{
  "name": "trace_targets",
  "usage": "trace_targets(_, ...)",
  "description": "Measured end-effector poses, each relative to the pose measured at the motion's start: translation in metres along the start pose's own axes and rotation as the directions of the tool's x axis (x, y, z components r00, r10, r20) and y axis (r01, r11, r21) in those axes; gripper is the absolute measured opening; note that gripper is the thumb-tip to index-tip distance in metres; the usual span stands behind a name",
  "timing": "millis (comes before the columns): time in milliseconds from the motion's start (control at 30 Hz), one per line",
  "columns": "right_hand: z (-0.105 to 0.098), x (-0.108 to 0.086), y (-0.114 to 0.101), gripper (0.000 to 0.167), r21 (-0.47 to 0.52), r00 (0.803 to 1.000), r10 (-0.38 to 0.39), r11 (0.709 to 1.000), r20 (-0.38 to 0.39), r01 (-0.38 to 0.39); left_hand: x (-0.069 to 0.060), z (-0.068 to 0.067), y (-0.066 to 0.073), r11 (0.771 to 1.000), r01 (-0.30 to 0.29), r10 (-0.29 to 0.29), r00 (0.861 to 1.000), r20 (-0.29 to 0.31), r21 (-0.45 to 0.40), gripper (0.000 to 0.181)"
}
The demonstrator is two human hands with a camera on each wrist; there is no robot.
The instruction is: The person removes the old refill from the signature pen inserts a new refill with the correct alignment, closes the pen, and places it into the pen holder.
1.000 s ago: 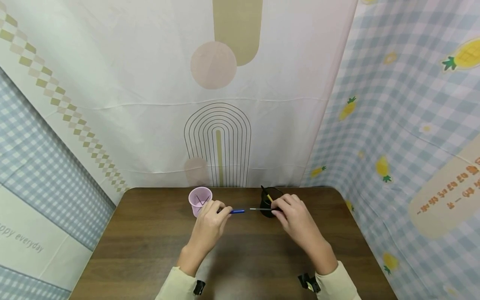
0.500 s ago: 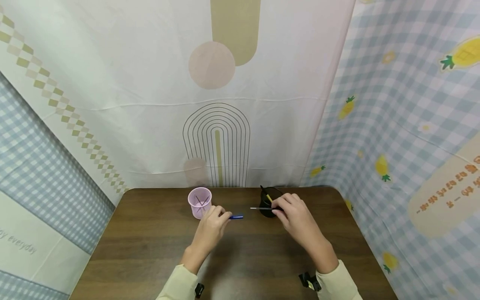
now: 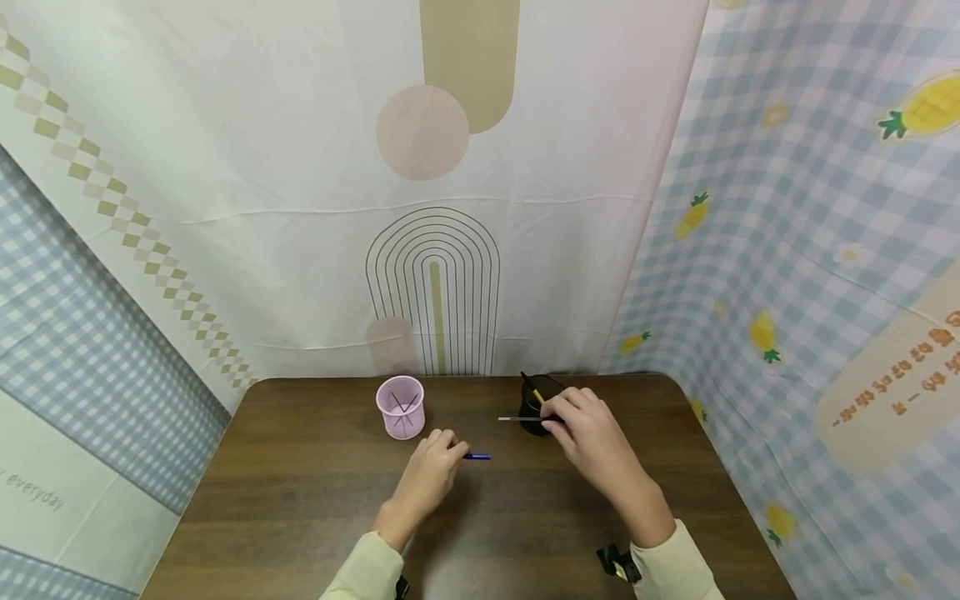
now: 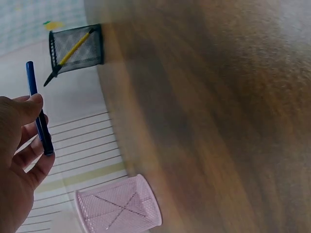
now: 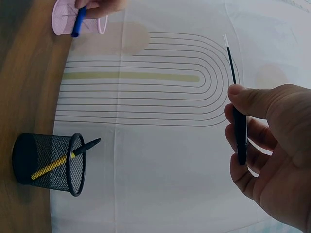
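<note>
My left hand (image 3: 431, 477) pinches a blue pen (image 4: 31, 80) between thumb and fingertips, in front of a pink mesh cup (image 3: 401, 407) on the wooden table. In the right wrist view my right hand (image 5: 272, 141) holds a slim dark pen-like tool (image 5: 240, 131) with a thin, pale tip. That hand is beside a black mesh cup (image 5: 53, 145), which has a yellow and black pen (image 5: 53, 166) leaning inside it. Crossed dark lines show on the pink cup; the head view shows nothing standing in it.
Behind the brown table (image 3: 300, 500) hangs a white cloth (image 3: 300, 275) printed with arches. On the right side is a blue checked cloth (image 3: 750, 208) with pineapples. A small black object (image 3: 619, 564) is by my right sleeve.
My left hand has moved toward me and slightly right with the blue pen, away from the pink cup, which is now uncovered. The right hand has stayed nearly still.
</note>
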State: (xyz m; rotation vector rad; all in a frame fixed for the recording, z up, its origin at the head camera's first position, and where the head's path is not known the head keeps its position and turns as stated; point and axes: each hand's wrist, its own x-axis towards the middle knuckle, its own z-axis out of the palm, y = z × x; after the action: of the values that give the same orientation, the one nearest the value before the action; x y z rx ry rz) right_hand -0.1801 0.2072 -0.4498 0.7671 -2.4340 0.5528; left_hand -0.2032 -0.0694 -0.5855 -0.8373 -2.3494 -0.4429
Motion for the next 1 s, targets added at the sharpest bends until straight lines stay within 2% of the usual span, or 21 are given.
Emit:
trace_targets(233,-0.001,0.000,0.000,0.021,-0.009,1.000,0.005,1.000,0.005,-0.004,-0.009,0.009,0.005,0.999,-0.006,0.002,0.994,0.106,0.035,0.016)
trace_targets(500,-0.002,0.000,-0.001,0.017,-0.002,1.000,0.004,1.000,0.015,-0.004,-0.021,0.018,0.009,0.999,-0.007,0.000,0.985,0.172,0.037,0.013)
trace_targets(667,-0.001,0.000,-0.001,0.017,-0.006,1.000,-0.004,1.000,0.014,0.004,-0.027,0.021,0.011,0.999,0.001,-0.011,0.972,0.235,0.043,0.011)
trace_targets(800,0.000,0.000,-0.001,0.018,-0.018,1.000,0.000,1.000,0.022,0.001,-0.031,0.022,0.011,0.998,-0.014,-0.003,0.959,0.282,0.058,0.014)
trace_targets(1000,0.000,-0.001,-0.001,0.018,-0.025,1.000,0.000,1.000,0.027,0.000,-0.037,0.025,0.012,0.997,-0.029,0.003,0.951,0.310,0.078,0.016)
